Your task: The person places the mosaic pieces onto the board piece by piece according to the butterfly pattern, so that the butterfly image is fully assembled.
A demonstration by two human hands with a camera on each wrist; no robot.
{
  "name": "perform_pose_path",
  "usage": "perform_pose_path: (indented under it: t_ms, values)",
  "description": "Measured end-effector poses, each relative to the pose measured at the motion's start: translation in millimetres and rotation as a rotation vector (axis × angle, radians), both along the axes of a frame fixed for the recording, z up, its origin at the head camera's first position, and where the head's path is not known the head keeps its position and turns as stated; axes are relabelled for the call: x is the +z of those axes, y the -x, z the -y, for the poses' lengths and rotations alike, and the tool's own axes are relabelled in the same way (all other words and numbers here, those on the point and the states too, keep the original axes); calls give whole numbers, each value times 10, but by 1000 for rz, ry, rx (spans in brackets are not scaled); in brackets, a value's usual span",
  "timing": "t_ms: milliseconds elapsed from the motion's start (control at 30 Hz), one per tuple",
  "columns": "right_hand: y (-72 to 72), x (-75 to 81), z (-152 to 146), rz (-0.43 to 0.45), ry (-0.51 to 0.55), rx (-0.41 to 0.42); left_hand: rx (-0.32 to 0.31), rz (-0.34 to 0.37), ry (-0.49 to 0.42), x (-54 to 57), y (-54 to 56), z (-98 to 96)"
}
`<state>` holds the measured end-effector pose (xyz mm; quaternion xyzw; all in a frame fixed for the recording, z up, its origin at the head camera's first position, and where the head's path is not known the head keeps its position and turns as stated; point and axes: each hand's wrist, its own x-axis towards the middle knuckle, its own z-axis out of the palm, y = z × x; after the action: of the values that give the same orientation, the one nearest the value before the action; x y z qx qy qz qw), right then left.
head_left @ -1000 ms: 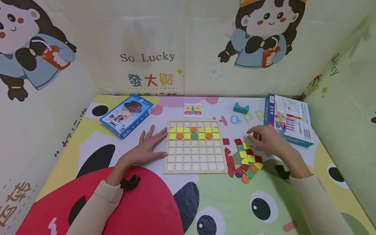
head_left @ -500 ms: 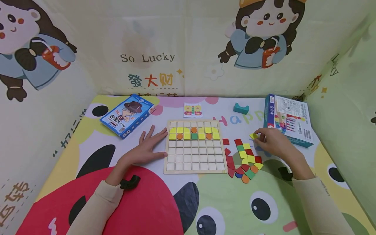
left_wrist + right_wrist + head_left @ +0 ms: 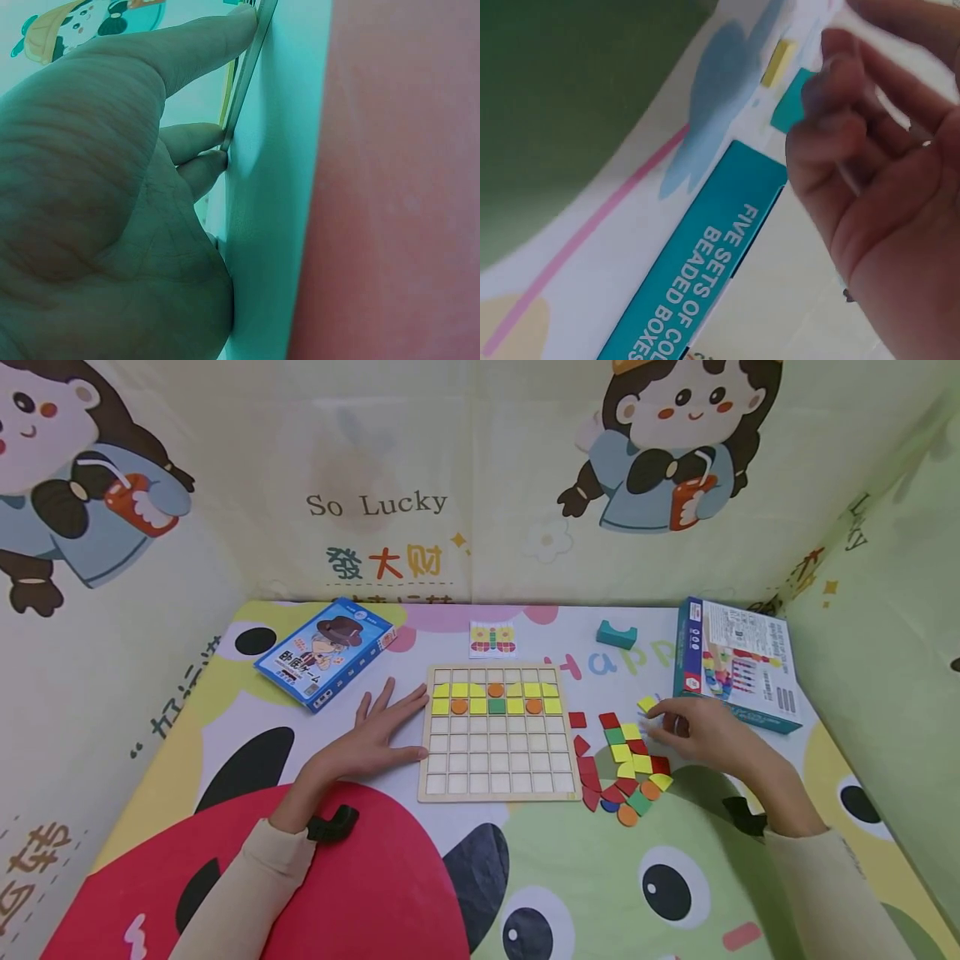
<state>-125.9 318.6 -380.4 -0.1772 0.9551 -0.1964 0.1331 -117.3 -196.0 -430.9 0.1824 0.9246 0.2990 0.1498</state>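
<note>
My left hand (image 3: 382,731) lies flat at the left edge of a wooden grid board (image 3: 498,760), fingers spread and fingertips at its rim; the left wrist view shows the thumb (image 3: 210,45) along that edge. Two rows of the board hold yellow tiles (image 3: 477,707), orange discs (image 3: 495,691) and a green square (image 3: 497,706). My right hand (image 3: 705,731) hovers over the table, fingers loosely bent. Just past its fingertips a single yellow tile (image 3: 647,703) lies on the cloth, apart from the fingers in the right wrist view.
Loose red, green, yellow and orange tiles (image 3: 633,766) lie right of the board. Behind it are a butterfly picture card (image 3: 492,640) and a teal block (image 3: 617,636). A blue game box (image 3: 325,653) sits back left, a teal-sided box (image 3: 742,664) back right.
The right hand has shifted right and slightly toward the front, leaving the yellow tile on the table near the teal-sided box. The left hand has stayed at the board.
</note>
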Motion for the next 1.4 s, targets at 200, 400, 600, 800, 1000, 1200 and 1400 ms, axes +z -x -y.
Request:
perform_pose_path:
  t_ms: [200, 400, 600, 800, 1000, 1200, 1400]
  values:
    - [-155, -12, 36, 30, 87, 148, 1, -1, -7, 1, 2, 2]
    - [-236, -64, 86, 83, 108, 188, -4, -8, -2, 3, 3, 7]
    - [-258, -83, 127, 96, 104, 179, -9, -9, 0, 3, -2, 7]
    - [-247, -94, 173, 82, 93, 183, -8, -9, 1, 19, -11, 3]
    - [-250, -102, 209, 63, 72, 186, -9, -11, -2, 23, -14, 0]
    - [-262, -98, 210, 56, 40, 141, -10, -11, -6, 15, -18, -6]
    - [-277, -128, 216, 42, 32, 127, -11, -14, -8, 14, -18, -5]
